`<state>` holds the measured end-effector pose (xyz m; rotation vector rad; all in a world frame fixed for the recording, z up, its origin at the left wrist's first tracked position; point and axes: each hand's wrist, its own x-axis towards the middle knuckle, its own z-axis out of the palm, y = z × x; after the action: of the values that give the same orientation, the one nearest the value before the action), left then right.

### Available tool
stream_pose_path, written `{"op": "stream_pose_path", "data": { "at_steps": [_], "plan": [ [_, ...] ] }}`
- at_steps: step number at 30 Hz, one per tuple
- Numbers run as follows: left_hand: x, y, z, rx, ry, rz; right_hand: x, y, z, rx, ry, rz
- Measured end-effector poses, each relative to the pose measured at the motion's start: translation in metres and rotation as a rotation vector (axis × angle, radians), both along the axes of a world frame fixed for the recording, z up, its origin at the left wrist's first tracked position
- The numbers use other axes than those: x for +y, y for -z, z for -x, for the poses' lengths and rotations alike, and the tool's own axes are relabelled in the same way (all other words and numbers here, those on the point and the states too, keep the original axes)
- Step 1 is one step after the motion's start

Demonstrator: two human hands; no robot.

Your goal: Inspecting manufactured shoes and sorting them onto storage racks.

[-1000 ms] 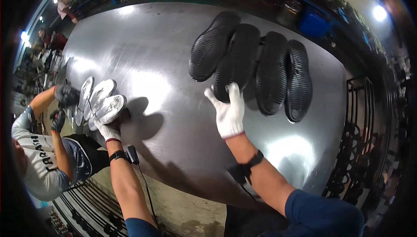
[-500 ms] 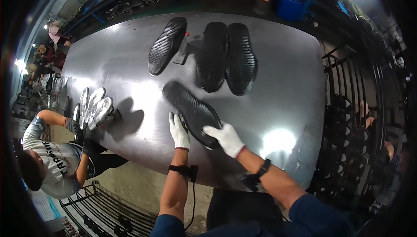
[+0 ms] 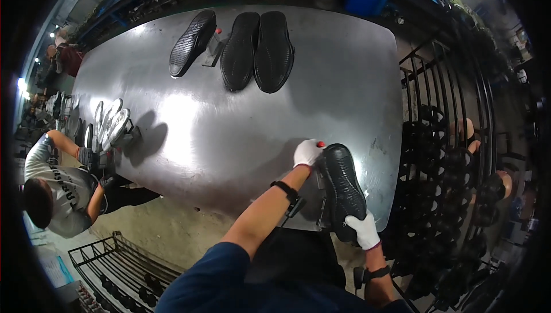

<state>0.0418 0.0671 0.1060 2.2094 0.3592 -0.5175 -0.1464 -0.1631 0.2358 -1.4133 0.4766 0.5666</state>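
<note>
Lower right of the frame, black shoe [image 3: 344, 184], sole up: right hand [image 3: 365, 230] clamped on its lower end, left hand [image 3: 308, 153] apart, can't tell its grip. Probably light, bendy, grab both ends.

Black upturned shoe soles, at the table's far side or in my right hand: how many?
4: leftmost sole, middle sole, rightmost sole across the back; near sole in the white-gloved right hand.

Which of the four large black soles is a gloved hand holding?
The nearest black sole, its near end gripped by the right hand; the other three sit near the table's far edge.
</note>
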Motion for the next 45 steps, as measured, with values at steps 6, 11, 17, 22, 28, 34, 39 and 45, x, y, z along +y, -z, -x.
{"op": "stream_pose_path", "data": {
  "at_steps": [6, 11, 17, 22, 28, 34, 39, 45],
  "plan": [
    [-0.046, -0.02, 0.041, -0.092, 0.111, -0.018, -0.004, 0.015, 0.072, -0.1, 0.174, -0.01],
    [-0.03, 0.001, 0.023, -0.088, 0.062, -0.112, -0.008, 0.006, 0.04, -0.074, 0.05, 0.021],
    [-0.043, -0.006, 0.023, -0.072, 0.225, -0.083, -0.014, 0.019, 0.067, -0.115, 0.134, -0.026],
    [-0.039, 0.006, 0.016, -0.113, 0.142, -0.118, -0.01, 0.022, 0.057, -0.114, 0.112, -0.036],
    [-0.045, -0.003, 0.023, 0.043, 0.25, -0.066, -0.024, 0.014, 0.076, -0.106, 0.099, 0.007],
    [-0.066, -0.003, 0.077, -0.069, 0.179, 0.025, -0.02, -0.048, 0.061, -0.024, -0.102, 0.472],
    [-0.055, 0.032, 0.077, -0.304, 0.03, 0.102, 0.071, -0.077, -0.046, -0.425, -0.449, 0.994],
    [-0.089, -0.141, 0.147, -0.161, -0.155, 0.752, 0.015, -0.047, 0.087, -0.913, -0.08, 1.082]
  ]
}}
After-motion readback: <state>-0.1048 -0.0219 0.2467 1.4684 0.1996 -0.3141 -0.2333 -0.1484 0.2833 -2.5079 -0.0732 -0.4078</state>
